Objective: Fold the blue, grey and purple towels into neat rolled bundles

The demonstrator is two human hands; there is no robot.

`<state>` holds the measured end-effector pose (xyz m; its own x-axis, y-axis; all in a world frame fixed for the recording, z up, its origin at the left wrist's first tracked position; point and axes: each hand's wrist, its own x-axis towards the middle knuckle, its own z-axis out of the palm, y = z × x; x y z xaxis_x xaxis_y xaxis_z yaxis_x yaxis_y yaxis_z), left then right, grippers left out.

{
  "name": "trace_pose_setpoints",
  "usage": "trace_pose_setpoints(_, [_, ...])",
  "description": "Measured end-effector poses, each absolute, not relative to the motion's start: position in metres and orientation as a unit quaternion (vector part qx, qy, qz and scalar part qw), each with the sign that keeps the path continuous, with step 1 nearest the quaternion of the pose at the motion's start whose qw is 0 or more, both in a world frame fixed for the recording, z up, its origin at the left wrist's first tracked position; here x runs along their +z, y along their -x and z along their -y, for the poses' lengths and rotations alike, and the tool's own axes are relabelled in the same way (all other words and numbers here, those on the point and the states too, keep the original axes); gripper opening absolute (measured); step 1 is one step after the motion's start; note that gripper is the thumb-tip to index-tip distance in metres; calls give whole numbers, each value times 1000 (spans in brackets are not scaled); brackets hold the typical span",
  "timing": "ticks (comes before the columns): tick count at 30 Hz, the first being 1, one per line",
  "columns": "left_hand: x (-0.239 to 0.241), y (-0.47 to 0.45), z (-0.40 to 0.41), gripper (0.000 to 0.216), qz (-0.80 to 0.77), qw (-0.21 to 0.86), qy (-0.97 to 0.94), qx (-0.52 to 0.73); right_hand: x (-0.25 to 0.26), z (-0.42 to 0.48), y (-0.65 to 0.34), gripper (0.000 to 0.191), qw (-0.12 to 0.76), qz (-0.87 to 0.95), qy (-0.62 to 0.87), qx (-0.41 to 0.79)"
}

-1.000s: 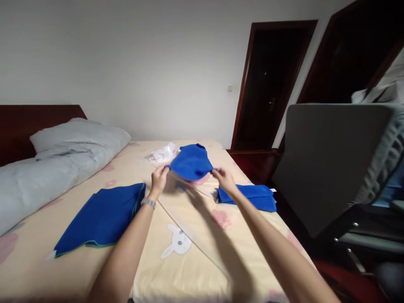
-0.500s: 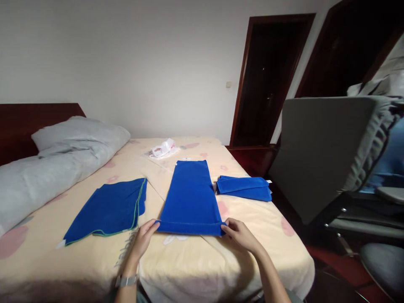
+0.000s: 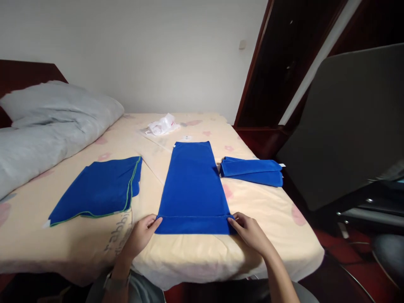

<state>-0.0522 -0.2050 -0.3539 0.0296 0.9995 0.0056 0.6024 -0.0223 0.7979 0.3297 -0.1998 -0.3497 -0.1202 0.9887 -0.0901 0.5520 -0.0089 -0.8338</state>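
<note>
A long blue towel (image 3: 194, 181) lies on the bed, its near end turned over into a narrow flap. My left hand (image 3: 142, 234) pinches the flap's left corner between thumb and fingers. At the flap's right corner, my right hand (image 3: 249, 230) grips the cloth the same way. To the left lies a darker blue cloth with green edging (image 3: 97, 189), loosely folded. Folded blue towels (image 3: 252, 171) with white tags rest to the right of the long one.
The bed (image 3: 189, 256) has a pale patterned sheet. A white plastic bag (image 3: 163, 125) lies toward the wall, and a grey quilt (image 3: 59, 113) is heaped at the left. A dark grey panel (image 3: 350, 130) stands beyond the bed's right edge.
The turned-over flap at the towel's near end now lies flatter and looks wider. Both hands still hold its corners. The camera view has tilted downward.
</note>
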Motion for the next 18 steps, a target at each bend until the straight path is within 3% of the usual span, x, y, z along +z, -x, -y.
trace_pose_setpoints(7, [-353, 31, 208, 43, -700, 162, -648, 252, -355, 198, -336, 36, 257, 637, 631, 361])
trace_pose_setpoints(18, [-353, 31, 211, 36, -716, 160, -656, 179, -356, 203, -340, 31, 202, 627, 676, 330])
